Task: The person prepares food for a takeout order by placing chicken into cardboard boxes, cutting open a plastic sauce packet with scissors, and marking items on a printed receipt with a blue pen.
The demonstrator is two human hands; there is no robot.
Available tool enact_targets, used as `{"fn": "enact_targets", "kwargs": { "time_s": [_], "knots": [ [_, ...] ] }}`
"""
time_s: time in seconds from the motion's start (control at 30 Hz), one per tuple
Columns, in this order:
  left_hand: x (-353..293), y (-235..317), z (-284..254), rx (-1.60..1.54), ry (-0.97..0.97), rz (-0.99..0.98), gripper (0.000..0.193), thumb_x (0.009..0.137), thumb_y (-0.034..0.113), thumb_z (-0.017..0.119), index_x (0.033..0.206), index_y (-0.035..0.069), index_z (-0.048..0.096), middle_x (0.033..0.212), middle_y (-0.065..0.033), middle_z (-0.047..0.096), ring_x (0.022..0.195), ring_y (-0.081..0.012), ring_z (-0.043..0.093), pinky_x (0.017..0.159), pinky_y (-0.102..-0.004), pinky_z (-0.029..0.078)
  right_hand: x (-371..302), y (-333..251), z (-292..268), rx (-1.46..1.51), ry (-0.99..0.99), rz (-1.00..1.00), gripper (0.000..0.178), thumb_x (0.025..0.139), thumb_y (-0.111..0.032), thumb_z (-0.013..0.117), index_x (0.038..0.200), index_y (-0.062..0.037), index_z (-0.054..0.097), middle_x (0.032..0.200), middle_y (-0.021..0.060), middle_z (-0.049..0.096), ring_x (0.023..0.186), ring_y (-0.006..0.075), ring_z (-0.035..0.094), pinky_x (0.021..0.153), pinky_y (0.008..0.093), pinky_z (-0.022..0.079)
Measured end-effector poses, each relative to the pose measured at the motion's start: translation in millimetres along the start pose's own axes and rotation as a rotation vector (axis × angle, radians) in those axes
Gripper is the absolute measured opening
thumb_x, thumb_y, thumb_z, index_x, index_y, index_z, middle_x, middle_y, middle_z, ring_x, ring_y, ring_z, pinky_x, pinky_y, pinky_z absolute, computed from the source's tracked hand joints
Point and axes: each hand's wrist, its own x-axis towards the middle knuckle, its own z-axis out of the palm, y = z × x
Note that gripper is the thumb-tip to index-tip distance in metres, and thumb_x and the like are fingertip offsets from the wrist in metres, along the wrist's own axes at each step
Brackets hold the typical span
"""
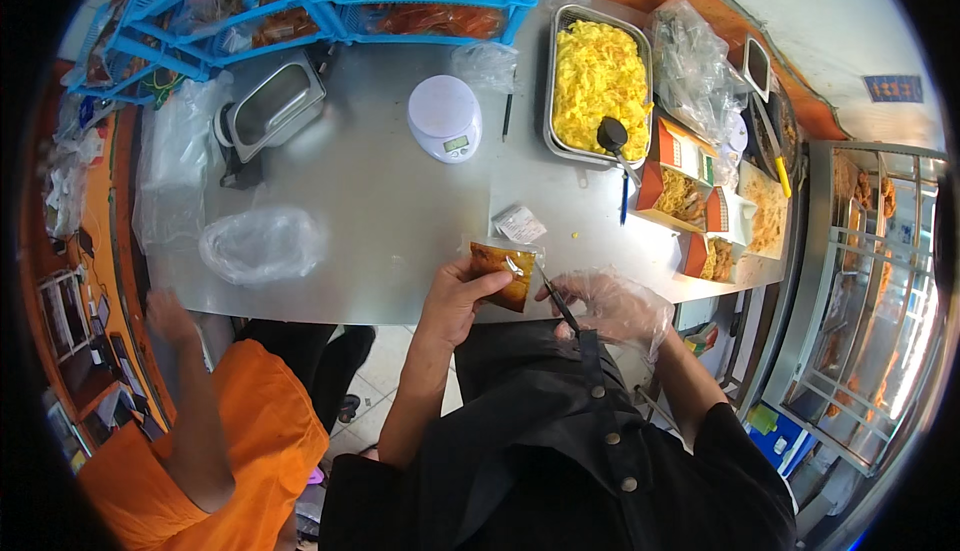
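My left hand (452, 306) pinches a clear sachet of brown sauce (517, 293) between thumb and fingers, over the table's near edge. My right hand (625, 311), in a loose clear plastic glove, grips dark-handled scissors (560, 303). Their narrow tip reaches the sachet's right side; whether it is cutting the film cannot be made out. Just beyond the sachet lies a small white printed packet (519, 223). Right of it, two open cardboard boxes, a farther food box (680, 199) and a nearer food box (717, 260), hold noodle-like food.
A metal tray (549, 101) of yellow food stands at the back, a black spoon (612, 134) in it. A white scale (445, 121), a steel container (275, 106) and plastic bags (262, 244) occupy the steel table. At left is a person in orange (240, 421).
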Motion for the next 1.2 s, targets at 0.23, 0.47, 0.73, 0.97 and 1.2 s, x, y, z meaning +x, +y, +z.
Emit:
{"fn": "enact_targets", "kwargs": {
  "time_s": [0.23,0.47,0.73,0.97,1.2],
  "knots": [
    [7,-24,24,0.163,0.008,-0.051,0.032,0.079,0.016,0.078,0.105,-0.001,0.069,0.097,-0.0076,0.070,0.088,-0.0152,0.068,0.083,-0.0306,0.054,-31,27,-5,-0.017,0.059,-0.004,0.049,0.078,-0.035,0.080,0.116,-0.0091,0.064,0.080,0.0004,0.064,0.080,0.0138,0.061,0.078,0.0334,0.049],
    [20,-43,52,0.273,-0.012,-0.085,0.033,0.079,0.020,0.078,0.103,-0.001,0.070,0.093,-0.0072,0.070,0.089,-0.0148,0.067,0.085,-0.0301,0.052,-64,55,-13,-0.007,0.108,0.033,0.047,0.077,-0.034,0.081,0.113,-0.0091,0.066,0.080,0.0029,0.067,0.078,0.0140,0.061,0.076,0.0331,0.049],
    [30,-55,91,0.291,-0.042,-0.154,0.030,0.081,0.011,0.073,0.107,-0.002,0.066,0.099,-0.0087,0.069,0.088,-0.0176,0.067,0.082,-0.0334,0.055,-93,84,-20,0.136,0.190,0.058,0.042,0.076,-0.030,0.082,0.106,-0.0054,0.068,0.076,0.0047,0.066,0.073,0.0131,0.059,0.070,0.0311,0.048],
    [38,-65,106,0.328,-0.077,-0.193,0.038,0.081,0.010,0.073,0.115,0.001,0.060,0.101,-0.0074,0.067,0.090,-0.0178,0.067,0.083,-0.0352,0.055,-107,83,-28,0.130,0.265,0.050,0.043,0.074,-0.033,0.083,0.102,-0.0034,0.068,0.068,0.0018,0.057,0.066,0.0125,0.052,0.066,0.0314,0.046],
    [43,-69,115,0.316,-0.074,-0.175,0.032,0.079,0.013,0.077,0.106,-0.004,0.068,0.096,-0.0093,0.071,0.089,-0.0165,0.068,0.086,-0.0302,0.051,-104,101,-31,0.108,0.263,0.041,0.052,0.076,-0.036,0.083,0.109,-0.0024,0.063,0.069,0.0008,0.055,0.067,0.0129,0.051,0.067,0.0307,0.046]
  ]
}}
